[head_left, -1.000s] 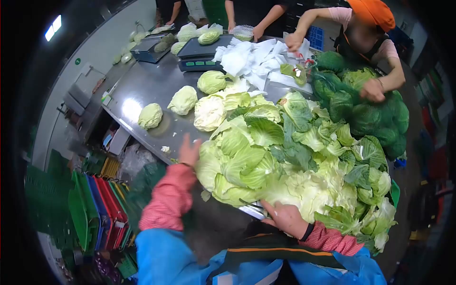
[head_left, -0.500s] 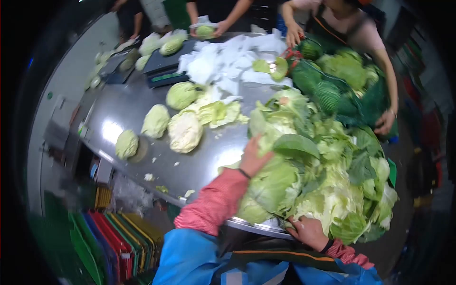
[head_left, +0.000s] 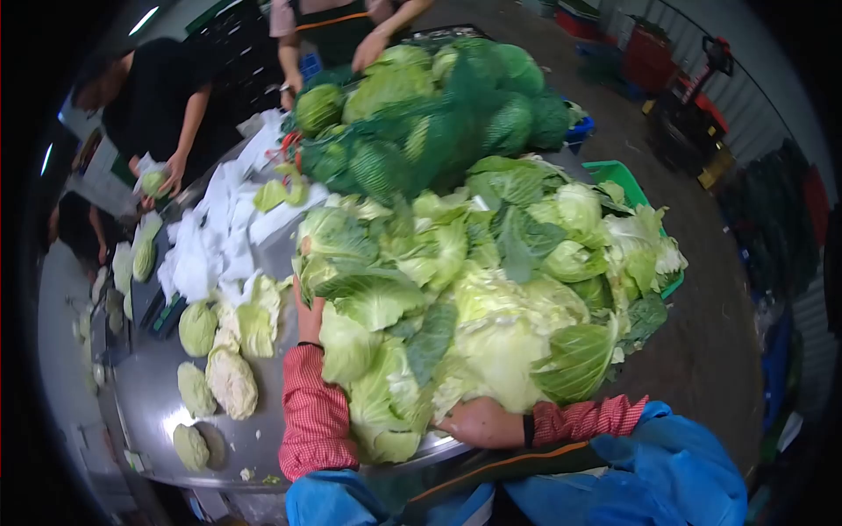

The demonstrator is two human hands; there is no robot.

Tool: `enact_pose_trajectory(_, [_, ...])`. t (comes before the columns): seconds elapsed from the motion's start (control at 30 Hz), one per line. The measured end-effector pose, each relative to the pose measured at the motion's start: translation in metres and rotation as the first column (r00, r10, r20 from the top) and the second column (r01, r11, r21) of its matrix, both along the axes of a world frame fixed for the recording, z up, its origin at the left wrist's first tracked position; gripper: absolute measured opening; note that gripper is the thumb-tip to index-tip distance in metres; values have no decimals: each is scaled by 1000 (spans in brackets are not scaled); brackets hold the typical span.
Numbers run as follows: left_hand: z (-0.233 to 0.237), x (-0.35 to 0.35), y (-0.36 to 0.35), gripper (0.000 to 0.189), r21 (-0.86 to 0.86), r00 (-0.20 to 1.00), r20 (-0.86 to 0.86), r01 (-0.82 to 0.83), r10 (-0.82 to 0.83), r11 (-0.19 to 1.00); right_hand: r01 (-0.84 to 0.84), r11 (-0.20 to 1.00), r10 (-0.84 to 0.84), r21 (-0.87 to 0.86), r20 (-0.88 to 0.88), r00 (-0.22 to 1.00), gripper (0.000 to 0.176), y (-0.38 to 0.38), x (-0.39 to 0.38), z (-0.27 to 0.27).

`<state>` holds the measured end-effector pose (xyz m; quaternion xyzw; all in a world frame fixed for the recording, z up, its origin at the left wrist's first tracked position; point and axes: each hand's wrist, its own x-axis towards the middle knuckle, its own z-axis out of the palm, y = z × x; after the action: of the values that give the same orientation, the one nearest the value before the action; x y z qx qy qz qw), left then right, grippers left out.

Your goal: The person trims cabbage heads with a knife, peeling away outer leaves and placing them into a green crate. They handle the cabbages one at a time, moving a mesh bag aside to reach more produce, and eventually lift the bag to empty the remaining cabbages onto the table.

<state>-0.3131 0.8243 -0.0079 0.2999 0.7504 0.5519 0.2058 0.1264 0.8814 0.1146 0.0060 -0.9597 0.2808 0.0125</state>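
A large heap of loose cabbage leaves (head_left: 509, 333) covers the near side of the metal table (head_left: 272, 412). My left hand (head_left: 309, 316) presses against the heap's left side, beside a green cabbage, its fingers mostly hidden behind leaves. At the near edge my right hand (head_left: 478, 422) reaches into the bottom of the pile, with its fingers buried under the leaves. What either hand grips cannot be seen. Left of the heap lie several trimmed cabbages (head_left: 231, 384) and some pale loose leaves (head_left: 260, 317).
Green mesh bags of cabbages (head_left: 421, 131) sit beyond the heap, a person (head_left: 338, 26) behind them. White wrapping sheets (head_left: 215, 228) lie at left, near another person (head_left: 167, 96) holding a wrapped cabbage. A green crate (head_left: 618, 180) and a pallet jack (head_left: 702, 105) are at right.
The view has turned to the right, so the table and people appear further left. My left hand has gone from the top of the leaves to their left side; my right hand is deeper under them.
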Motion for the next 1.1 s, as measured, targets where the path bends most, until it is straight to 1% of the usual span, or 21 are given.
enact_pose_trajectory(0.03, [19,22,18,87,-16,999,44,-3,4,1000,27,999,-29,-29,-71,997,9,2,6,-2])
enact_pose_trajectory(0.07, [40,48,30,89,-36,996,89,-6,9,999,-22,998,22,-53,-1,1000,10,8,12,-7])
enact_pose_trajectory(0.1, [54,69,41,92,-61,991,131,-13,21,998,-27,996,28,-82,19,999,10,14,18,-6])
enact_pose_trajectory(0.13, [59,83,52,93,-153,1000,12,-16,18,988,-36,993,40,-113,37,998,11,21,25,-4])
enact_pose_trajectory(0.17, [44,83,58,93,-112,997,-76,22,-30,993,-50,989,58,-142,54,997,11,29,32,-3])
enact_pose_trajectory(0.2, [18,75,61,93,-73,983,-166,64,-75,995,-85,988,94,-128,66,993,11,39,38,-4])
enact_pose_trajectory(0.23, [2,74,66,93,-34,960,-253,112,-117,993,-90,988,94,-123,29,995,11,47,46,-9])
enact_pose_trajectory(0.27, [10,91,71,92,-18,991,-103,86,-87,996,-94,989,94,-114,-4,996,11,55,54,-18])
enact_pose_trajectory(0.37, [4,108,74,93,-178,993,-113,14,-35,984,-105,993,100,-54,-87,991,11,72,72,-34])
enact_pose_trajectory(0.47, [-33,120,97,84,-401,970,-143,124,-195,908,-117,992,108,-48,-161,981,12,108,101,-33])
enact_pose_trajectory(0.5, [-34,142,120,83,-414,970,-130,134,-204,900,-122,990,108,-64,-190,976,12,136,123,-28])
enact_pose_trajectory(0.57, [-41,184,166,82,-425,970,-111,150,-216,893,-131,991,124,-40,-149,981,12,187,163,-24])
enact_pose_trajectory(0.7, [-42,247,264,79,-395,966,-108,177,-237,902,-166,985,167,41,-29,986,10,271,221,-19])
enact_pose_trajectory(0.73, [-38,260,289,79,-376,964,-110,186,-243,908,-141,988,141,67,-4,990,9,288,233,-18])
enact_pose_trajectory(0.77, [-35,269,309,78,-350,964,-109,192,-243,917,-102,994,103,29,-24,994,9,300,239,-12])
enact_pose_trajectory(0.83, [-21,297,359,78,-287,961,-114,210,-251,935,-21,999,18,-41,-74,997,17,332,262,-6])
enact_pose_trajectory(0.87, [-13,313,383,77,-251,959,-115,224,-259,942,20,1000,-21,-24,-45,999,15,346,273,-9])
enact_pose_trajectory(0.97, [12,358,459,77,-143,946,-124,283,-301,948,95,992,-89,77,-80,993,10,384,304,-6])
enact_pose_trajectory(1.0, [20,373,486,77,-109,940,-129,303,-315,947,150,983,-131,107,-166,977,6,397,313,3])
enact_pose_trajectory(1.07, [36,400,537,78,-54,936,-139,319,-323,946,199,956,-189,215,-69,980,6,417,335,-20])
enact_pose_trajectory(1.1, [53,422,559,78,-49,945,4,326,-326,944,217,940,-220,265,-20,975,6,427,349,-33])
